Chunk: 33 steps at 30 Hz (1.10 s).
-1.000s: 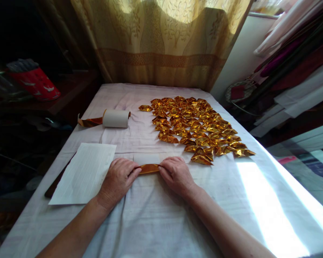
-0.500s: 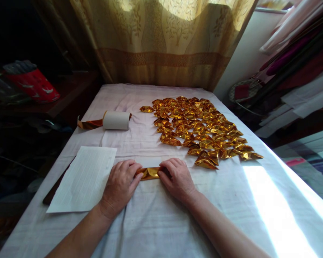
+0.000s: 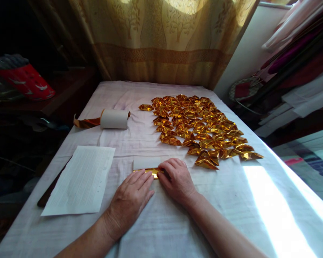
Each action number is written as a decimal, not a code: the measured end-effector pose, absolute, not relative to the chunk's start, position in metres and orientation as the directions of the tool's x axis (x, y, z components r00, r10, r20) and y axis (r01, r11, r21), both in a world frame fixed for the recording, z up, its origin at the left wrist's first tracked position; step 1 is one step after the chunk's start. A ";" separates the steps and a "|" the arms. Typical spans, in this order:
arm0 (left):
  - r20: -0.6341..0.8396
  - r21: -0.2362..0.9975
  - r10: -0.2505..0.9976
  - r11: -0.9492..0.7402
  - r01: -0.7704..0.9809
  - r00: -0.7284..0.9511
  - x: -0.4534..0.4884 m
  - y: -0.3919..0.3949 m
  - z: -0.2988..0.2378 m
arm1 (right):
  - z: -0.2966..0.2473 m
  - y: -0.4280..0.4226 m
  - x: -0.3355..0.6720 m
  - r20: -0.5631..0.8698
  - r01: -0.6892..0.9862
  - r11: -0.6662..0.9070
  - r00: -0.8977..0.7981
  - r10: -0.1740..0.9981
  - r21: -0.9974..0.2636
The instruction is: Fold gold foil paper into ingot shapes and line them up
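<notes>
A small piece of gold foil paper lies on the cloth in front of me. Its pale back faces up, and the near edge is folded over as a shiny gold strip. My left hand rests flat on that strip, fingers stretched out and side by side. At the strip's right end, my right hand pinches the paper between thumb and curled fingers, which hide that corner. Beyond it to the right, many folded gold foil ingots are spread in rough rows.
A foil roll, grey-white outside, lies back left with a loose gold tail. A printed sheet covers part of a dark flat object at left. Red container stands beyond the table. Patterned curtain hangs behind; clothes hang right.
My left hand has let go of the strip's left end and moved to lie flat on it, exposing the paper's pale back. My right hand stays at the right end.
</notes>
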<state>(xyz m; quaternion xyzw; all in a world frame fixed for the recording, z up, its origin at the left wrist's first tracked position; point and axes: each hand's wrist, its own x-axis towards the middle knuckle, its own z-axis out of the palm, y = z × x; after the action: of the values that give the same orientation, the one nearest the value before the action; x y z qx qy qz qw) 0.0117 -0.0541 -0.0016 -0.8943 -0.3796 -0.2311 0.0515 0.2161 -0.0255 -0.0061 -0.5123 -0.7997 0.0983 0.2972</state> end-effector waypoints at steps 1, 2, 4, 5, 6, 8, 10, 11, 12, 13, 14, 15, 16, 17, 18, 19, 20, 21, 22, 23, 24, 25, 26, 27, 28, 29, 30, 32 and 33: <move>0.449 0.081 0.657 -0.705 0.704 0.606 0.011 -0.054 -0.002 | -0.006 -0.025 0.216 0.373 0.763 0.454 -0.298 0.879 -0.461; 0.445 0.080 0.660 -0.703 0.707 0.606 0.012 -0.054 -0.002 | -0.006 -0.025 0.216 0.369 0.765 0.452 -0.298 0.880 -0.460; 0.437 0.086 0.670 -0.695 0.714 0.600 0.012 -0.054 -0.002 | -0.007 -0.025 0.216 0.359 0.769 0.447 -0.300 0.884 -0.457; 0.434 0.090 0.675 -0.691 0.717 0.596 0.012 -0.054 -0.002 | -0.006 -0.025 0.216 0.357 0.770 0.447 -0.302 0.884 -0.455; 0.431 0.095 0.681 -0.687 0.720 0.593 0.013 -0.054 -0.003 | -0.006 -0.026 0.216 0.356 0.771 0.448 -0.304 0.884 -0.453; 0.423 0.107 0.689 -0.683 0.722 0.589 0.013 -0.055 -0.004 | -0.006 -0.026 0.216 0.363 0.773 0.450 -0.303 0.881 -0.448; 0.416 0.122 0.694 -0.683 0.720 0.588 0.012 -0.055 -0.006 | -0.005 -0.026 0.216 0.373 0.772 0.454 -0.300 0.878 -0.446; 0.412 0.130 0.696 -0.684 0.718 0.589 0.012 -0.055 -0.007 | -0.004 -0.026 0.215 0.375 0.770 0.455 -0.301 0.877 -0.446; 0.407 0.139 0.698 -0.685 0.715 0.589 0.012 -0.055 -0.008 | -0.003 -0.027 0.215 0.372 0.771 0.454 -0.302 0.878 -0.447; 0.404 0.147 0.701 -0.684 0.715 0.588 0.012 -0.055 -0.009 | -0.003 -0.027 0.214 0.366 0.773 0.451 -0.303 0.880 -0.446; 0.400 0.152 0.706 -0.680 0.717 0.585 0.012 -0.056 -0.010 | -0.002 -0.027 0.214 0.357 0.778 0.445 -0.301 0.884 -0.444; 0.398 0.155 0.710 -0.676 0.721 0.581 0.012 -0.056 -0.010 | -0.002 -0.027 0.213 0.350 0.785 0.436 -0.298 0.888 -0.440; 0.395 0.156 0.715 -0.671 0.725 0.577 0.012 -0.056 -0.011 | -0.002 -0.027 0.212 0.343 0.793 0.427 -0.292 0.893 -0.436; 0.394 0.154 0.718 -0.667 0.729 0.574 0.012 -0.056 -0.011 | -0.001 -0.027 0.212 0.339 0.798 0.419 -0.287 0.896 -0.432; 0.393 0.149 0.719 -0.665 0.731 0.574 0.013 -0.056 -0.011 | -0.001 -0.028 0.212 0.336 0.800 0.416 -0.286 0.898 -0.432; 0.393 0.145 0.717 -0.667 0.731 0.576 0.013 -0.056 -0.011 | -0.001 -0.028 0.212 0.332 0.799 0.416 -0.287 0.899 -0.434; 0.393 0.141 0.713 -0.671 0.728 0.581 0.013 -0.056 -0.010 | -0.001 -0.028 0.213 0.326 0.795 0.417 -0.292 0.899 -0.440; 0.393 0.138 0.709 -0.675 0.725 0.586 0.013 -0.056 -0.009 | -0.001 -0.028 0.214 0.318 0.788 0.420 -0.298 0.900 -0.450; 0.392 0.135 0.706 -0.679 0.722 0.590 0.013 -0.056 -0.009 | -0.001 -0.028 0.215 0.309 0.780 0.422 -0.304 0.901 -0.463; 0.389 0.134 0.704 -0.682 0.719 0.594 0.012 -0.056 -0.008 | -0.001 -0.028 0.217 0.298 0.770 0.423 -0.310 0.903 -0.478; 0.387 0.135 0.703 -0.683 0.718 0.597 0.012 -0.056 -0.008 | -0.001 -0.028 0.218 0.287 0.761 0.422 -0.316 0.904 -0.493; 0.383 0.135 0.704 -0.683 0.718 0.598 0.011 -0.056 -0.008 | -0.002 -0.029 0.220 0.277 0.752 0.421 -0.320 0.906 -0.507; 0.380 0.136 0.706 -0.682 0.719 0.598 0.011 -0.056 -0.008 | -0.002 -0.029 0.222 0.269 0.745 0.419 -0.323 0.907 -0.519; 0.376 0.138 0.709 -0.680 0.720 0.597 0.011 -0.056 -0.008 | -0.003 -0.029 0.223 0.262 0.738 0.418 -0.326 0.908 -0.530; 0.371 0.141 0.711 -0.678 0.721 0.597 0.011 -0.057 -0.008 | -0.003 -0.029 0.224 0.259 0.733 0.417 -0.328 0.909 -0.537; 0.364 0.143 0.714 -0.678 0.721 0.598 0.011 -0.057 -0.008 | -0.004 -0.029 0.225 0.259 0.730 0.418 -0.328 0.909 -0.541; 0.355 0.144 0.716 -0.678 0.721 0.602 0.011 -0.057 -0.008 | -0.004 -0.029 0.226 0.260 0.728 0.419 -0.328 0.908 -0.543; 0.331 0.144 0.717 -0.681 0.718 0.613 0.011 -0.056 -0.006 | -0.004 -0.029 0.226 0.264 0.728 0.423 -0.331 0.906 -0.539; 0.318 0.145 0.717 -0.683 0.716 0.620 0.010 -0.056 -0.006 | -0.005 -0.029 0.226 0.265 0.728 0.426 -0.334 0.904 -0.536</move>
<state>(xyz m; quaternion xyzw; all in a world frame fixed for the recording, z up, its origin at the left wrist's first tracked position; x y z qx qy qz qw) 0.0104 -0.0561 -0.0060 -0.9001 -0.3979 -0.1777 -0.0018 0.2261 -0.0289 -0.0045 -0.5101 -0.8003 0.1632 0.2695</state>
